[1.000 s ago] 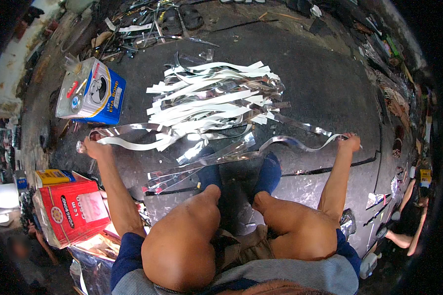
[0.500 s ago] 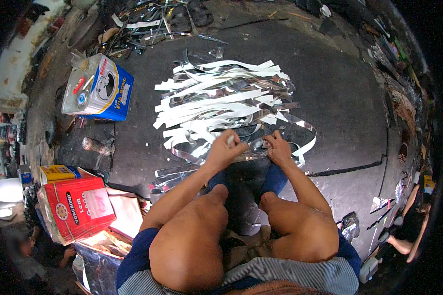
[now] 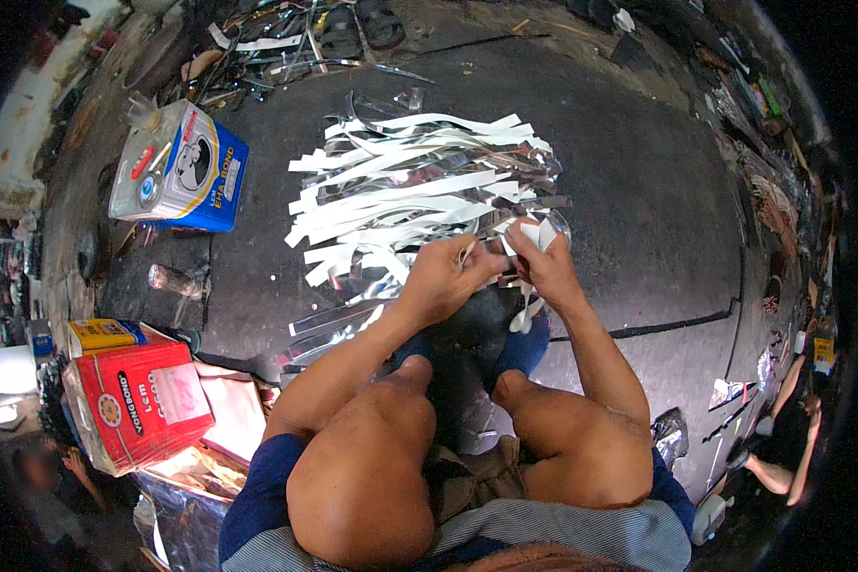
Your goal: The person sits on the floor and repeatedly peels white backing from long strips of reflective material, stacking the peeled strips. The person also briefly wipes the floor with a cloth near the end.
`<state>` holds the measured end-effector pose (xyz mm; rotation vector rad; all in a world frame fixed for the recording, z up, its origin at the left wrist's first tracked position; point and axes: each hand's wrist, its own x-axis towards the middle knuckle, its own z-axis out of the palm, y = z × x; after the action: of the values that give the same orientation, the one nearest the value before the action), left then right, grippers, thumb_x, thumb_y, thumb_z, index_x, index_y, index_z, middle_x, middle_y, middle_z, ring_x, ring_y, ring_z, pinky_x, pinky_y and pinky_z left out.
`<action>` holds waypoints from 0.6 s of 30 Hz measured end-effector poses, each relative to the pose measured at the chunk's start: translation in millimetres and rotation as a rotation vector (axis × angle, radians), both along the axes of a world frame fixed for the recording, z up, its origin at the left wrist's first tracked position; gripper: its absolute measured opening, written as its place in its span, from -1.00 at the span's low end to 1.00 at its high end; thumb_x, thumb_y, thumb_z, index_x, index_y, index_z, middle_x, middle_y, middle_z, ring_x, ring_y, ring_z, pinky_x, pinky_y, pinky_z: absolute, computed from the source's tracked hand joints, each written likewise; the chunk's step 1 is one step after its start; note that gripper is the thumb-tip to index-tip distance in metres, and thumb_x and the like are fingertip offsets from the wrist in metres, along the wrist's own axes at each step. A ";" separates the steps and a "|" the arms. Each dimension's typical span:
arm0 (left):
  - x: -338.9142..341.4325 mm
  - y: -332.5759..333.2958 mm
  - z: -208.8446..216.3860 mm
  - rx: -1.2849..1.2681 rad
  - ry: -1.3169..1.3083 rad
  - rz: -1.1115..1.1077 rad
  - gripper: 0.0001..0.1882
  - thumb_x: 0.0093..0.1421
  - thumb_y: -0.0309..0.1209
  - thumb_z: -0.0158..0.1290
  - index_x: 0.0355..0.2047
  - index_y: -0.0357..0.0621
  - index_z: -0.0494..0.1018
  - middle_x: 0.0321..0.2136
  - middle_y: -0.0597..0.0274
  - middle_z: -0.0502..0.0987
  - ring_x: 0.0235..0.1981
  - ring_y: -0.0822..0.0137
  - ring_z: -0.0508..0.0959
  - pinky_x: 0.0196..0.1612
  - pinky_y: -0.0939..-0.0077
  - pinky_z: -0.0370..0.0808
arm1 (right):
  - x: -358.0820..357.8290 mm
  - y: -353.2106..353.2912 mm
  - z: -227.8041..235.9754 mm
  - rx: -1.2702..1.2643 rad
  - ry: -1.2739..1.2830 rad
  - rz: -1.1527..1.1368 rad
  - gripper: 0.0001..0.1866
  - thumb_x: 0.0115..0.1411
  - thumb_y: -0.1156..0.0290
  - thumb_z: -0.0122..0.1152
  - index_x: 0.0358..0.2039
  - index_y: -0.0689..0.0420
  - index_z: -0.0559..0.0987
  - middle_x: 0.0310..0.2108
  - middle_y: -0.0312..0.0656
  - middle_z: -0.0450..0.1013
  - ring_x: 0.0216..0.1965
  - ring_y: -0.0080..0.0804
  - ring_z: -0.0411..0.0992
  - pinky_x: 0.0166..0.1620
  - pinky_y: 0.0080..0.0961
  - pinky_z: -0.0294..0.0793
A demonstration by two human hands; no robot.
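Observation:
My left hand and my right hand are close together just above the near edge of a pile of strips. Both are closed on a thin, bendy strip, white on one side and shiny on the other. Part of it stands up in white folds behind my right fingers, and a curled white end hangs below that hand. What lies between my fingertips is partly hidden. The pile's strips, white and mirror-like silver, lie roughly side by side on the dark floor mat.
A blue and white glue can stands at the left, with a clear jar lying nearer. Closer still are a red can and a box of scraps. Tangled offcuts lie far left. Other people sit at both lower edges.
Both hands have risen off the mat and come closer together. The strip that curved out to the right of the pile is now gathered up at my right hand.

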<state>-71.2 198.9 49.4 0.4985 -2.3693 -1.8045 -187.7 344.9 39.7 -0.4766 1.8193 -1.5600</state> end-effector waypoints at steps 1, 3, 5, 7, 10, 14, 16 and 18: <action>-3.5 -2.6 14.7 0.040 0.036 0.021 -0.66 0.10 -0.22 0.19 -0.62 -0.19 0.38 -0.74 0.43 0.29 -0.63 0.57 0.23 -0.57 0.57 0.21 | 5.8 -9.2 18.1 -0.071 -0.077 -0.008 -0.76 0.26 0.24 0.09 -0.32 0.17 0.51 -0.56 -0.34 0.40 -0.59 -0.70 0.28 -0.58 -0.69 0.21; -11.5 -3.0 37.4 0.133 0.113 0.052 -0.66 0.10 -0.23 0.19 -0.64 -0.18 0.37 -0.75 0.46 0.27 -0.63 0.59 0.22 -0.58 0.58 0.17 | 13.0 -16.6 41.6 -0.268 -0.291 -0.040 -0.78 0.27 0.25 0.08 -0.29 0.16 0.49 -0.58 -0.36 0.36 -0.64 -0.73 0.23 -0.64 -0.74 0.14; -12.5 -4.1 67.4 0.172 0.120 0.032 -0.65 0.10 -0.23 0.19 -0.65 -0.18 0.37 -0.74 0.48 0.27 -0.63 0.62 0.20 -0.59 0.60 0.15 | 18.2 -20.5 63.0 -0.386 -0.433 -0.083 -0.82 0.28 0.28 0.07 -0.26 0.13 0.45 -0.62 -0.41 0.29 -0.70 -0.74 0.14 -0.69 -0.76 0.06; -11.5 -6.3 72.7 0.065 0.134 0.020 -0.66 0.13 -0.25 0.16 -0.65 -0.17 0.36 -0.74 0.49 0.29 -0.63 0.65 0.20 -0.59 0.65 0.13 | 16.0 -19.0 66.1 -0.459 -0.421 0.005 -0.80 0.28 0.27 0.06 -0.25 0.14 0.45 -0.62 -0.40 0.29 -0.71 -0.74 0.13 -0.69 -0.75 0.05; -6.3 -3.9 75.1 0.260 0.175 0.009 -0.68 0.17 -0.26 0.11 -0.63 -0.17 0.37 -0.74 0.49 0.30 -0.65 0.64 0.22 -0.58 0.66 0.15 | 11.1 -17.5 64.6 -0.492 -0.410 0.101 -0.76 0.29 0.23 0.05 -0.24 0.16 0.46 -0.62 -0.38 0.28 -0.70 -0.72 0.14 -0.69 -0.74 0.06; 0.8 -14.2 69.6 0.574 0.109 0.064 -0.79 0.24 -0.32 0.02 -0.51 -0.13 0.40 -0.66 0.47 0.35 -0.62 0.66 0.29 -0.55 0.73 0.21 | 10.6 -22.9 65.6 -0.535 -0.557 -0.058 -0.73 0.30 0.20 0.02 -0.23 0.16 0.46 -0.63 -0.35 0.27 -0.68 -0.65 0.19 -0.67 -0.67 0.13; 9.6 -28.8 61.3 0.827 0.220 0.288 -0.88 0.24 -0.32 0.01 -0.36 -0.08 0.43 -0.59 0.48 0.33 -0.66 0.71 0.21 -0.63 0.81 0.13 | -11.4 -16.9 60.3 -0.622 -0.600 -0.236 -0.75 0.31 0.24 -0.01 -0.19 0.16 0.46 -0.53 -0.24 0.37 -0.57 -0.50 0.32 -0.53 -0.55 0.31; 26.1 -62.6 57.7 0.928 0.293 0.477 -0.74 0.21 -0.21 0.01 -0.22 -0.12 0.43 -0.48 0.30 0.44 -0.72 0.64 0.21 -0.69 0.76 0.15 | -43.3 -5.1 62.8 -0.674 -0.547 -0.534 -0.71 0.32 0.26 -0.05 -0.19 0.25 0.45 -0.25 -0.07 0.45 -0.26 -0.33 0.43 -0.19 -0.41 0.49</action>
<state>-45.1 136.3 107.0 0.7252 -0.9983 -2.3895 -231.0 339.9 102.5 0.1765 1.0091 -2.3855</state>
